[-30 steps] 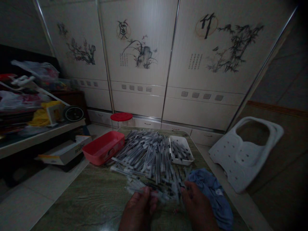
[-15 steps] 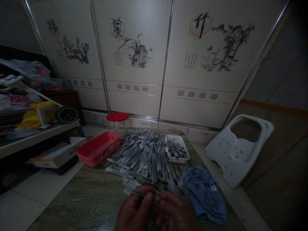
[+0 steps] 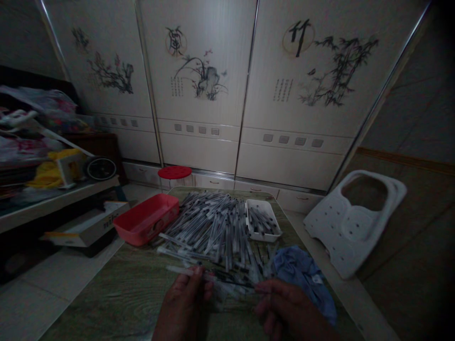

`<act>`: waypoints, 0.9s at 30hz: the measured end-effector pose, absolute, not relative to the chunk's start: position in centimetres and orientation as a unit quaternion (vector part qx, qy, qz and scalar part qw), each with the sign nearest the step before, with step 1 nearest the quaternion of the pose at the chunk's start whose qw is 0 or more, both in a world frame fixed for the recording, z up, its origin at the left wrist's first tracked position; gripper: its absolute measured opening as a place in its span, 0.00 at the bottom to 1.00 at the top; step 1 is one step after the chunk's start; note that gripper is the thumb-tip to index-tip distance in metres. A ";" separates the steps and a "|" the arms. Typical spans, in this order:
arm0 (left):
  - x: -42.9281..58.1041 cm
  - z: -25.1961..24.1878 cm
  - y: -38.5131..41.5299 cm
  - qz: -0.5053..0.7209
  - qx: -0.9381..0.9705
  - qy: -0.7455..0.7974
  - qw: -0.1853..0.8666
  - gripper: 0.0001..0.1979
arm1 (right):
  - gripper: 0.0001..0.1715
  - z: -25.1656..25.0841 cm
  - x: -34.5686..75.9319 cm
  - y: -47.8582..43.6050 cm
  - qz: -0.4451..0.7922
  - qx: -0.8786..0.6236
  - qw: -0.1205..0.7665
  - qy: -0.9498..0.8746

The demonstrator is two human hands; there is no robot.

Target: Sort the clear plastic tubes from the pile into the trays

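Observation:
Just in front of the pen pile, my left hand (image 3: 185, 298) pinches a translucent pen barrel (image 3: 175, 269) whose end sticks out to the left. My right hand (image 3: 284, 305) is closed, thumb against fingers, on a thin dark pen refill (image 3: 245, 284) that runs leftward toward the left hand. Whether the refill's far end is inside the barrel, I cannot tell. A large heap of clear-wrapped pens (image 3: 209, 227) covers the middle of the table. Loose dark refills and crumpled clear sleeves (image 3: 227, 291) lie beneath and between my hands.
A red plastic basket (image 3: 145, 220) stands at the table's left edge. To the right of the heap, a white tray (image 3: 272, 237) holds several pens. A blue cloth (image 3: 305, 279) lies at the right. Beyond are a red stool (image 3: 174, 172) and a white folded plastic seat (image 3: 355, 222).
My hands were close together over the work and have moved apart, left and right. The thin dark refill now shows between them, and the barrel's end sticks out from my left hand.

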State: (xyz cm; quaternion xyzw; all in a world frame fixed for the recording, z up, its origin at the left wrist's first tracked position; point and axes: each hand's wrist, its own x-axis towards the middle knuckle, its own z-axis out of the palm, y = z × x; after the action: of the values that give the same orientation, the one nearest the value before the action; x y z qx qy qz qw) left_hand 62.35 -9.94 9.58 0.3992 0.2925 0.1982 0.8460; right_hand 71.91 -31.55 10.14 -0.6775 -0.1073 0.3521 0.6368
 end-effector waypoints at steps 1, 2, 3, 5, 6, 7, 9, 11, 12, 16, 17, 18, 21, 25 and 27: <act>62.4 9.4 -10.1 0.188 0.402 0.287 0.849 0.16 | 0.22 10.0 72.0 -31.4 0.356 -0.664 0.650 -0.099; 62.5 9.2 -10.3 0.180 0.404 0.285 0.850 0.16 | 0.22 9.9 72.1 -31.2 0.357 -0.655 0.660 -0.094; 62.6 9.0 -10.5 0.176 0.404 0.288 0.850 0.16 | 0.23 9.7 72.2 -31.2 0.355 -0.650 0.665 -0.091; 62.8 8.9 -10.6 0.177 0.401 0.303 0.846 0.16 | 0.26 9.6 72.8 -31.5 0.338 -0.656 0.669 -0.090; 62.9 8.8 -10.6 0.180 0.404 0.309 0.842 0.16 | 0.26 9.5 73.2 -31.9 0.318 -0.665 0.670 -0.086; 62.9 8.7 -10.5 0.183 0.410 0.312 0.837 0.16 | 0.27 9.6 73.6 -32.4 0.290 -0.678 0.671 -0.077; 63.1 8.4 -10.3 0.179 0.436 0.312 0.825 0.17 | 0.26 9.5 74.4 -33.5 0.212 -0.715 0.664 -0.050; 63.2 8.0 -10.4 0.166 0.473 0.305 0.809 0.19 | 0.26 9.3 75.0 -34.4 0.133 -0.755 0.642 -0.023; 63.4 7.8 -10.5 0.154 0.493 0.299 0.803 0.20 | 0.27 9.1 75.1 -34.6 0.102 -0.772 0.627 -0.015; 63.9 7.6 -11.9 0.107 0.549 0.254 0.789 0.21 | 0.29 8.5 74.9 -34.6 0.070 -0.827 0.557 -0.037; 64.0 7.5 -12.2 0.096 0.555 0.246 0.789 0.22 | 0.28 8.5 74.8 -34.5 0.066 -0.841 0.534 -0.054; 64.0 7.5 -12.5 0.089 0.562 0.241 0.786 0.23 | 0.26 8.5 74.6 -34.4 0.057 -0.856 0.509 -0.072; 64.2 7.4 -13.1 0.076 0.574 0.241 0.779 0.26 | 0.21 8.8 73.9 -33.4 0.047 -0.883 0.448 -0.129; 64.2 7.7 -14.0 0.055 0.553 0.211 0.804 0.25 | 0.21 8.8 72.0 -30.8 0.152 -0.851 0.462 -0.200; 64.1 8.0 -14.5 0.059 0.528 0.173 0.830 0.24 | 0.21 8.6 71.2 -29.5 0.187 -0.834 0.464 -0.233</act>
State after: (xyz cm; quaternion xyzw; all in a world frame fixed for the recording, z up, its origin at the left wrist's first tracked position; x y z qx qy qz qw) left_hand 64.11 -14.54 7.97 0.5278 0.1727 0.0591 0.8295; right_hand 71.19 -29.55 8.61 -0.8339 -0.2333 0.1871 0.4639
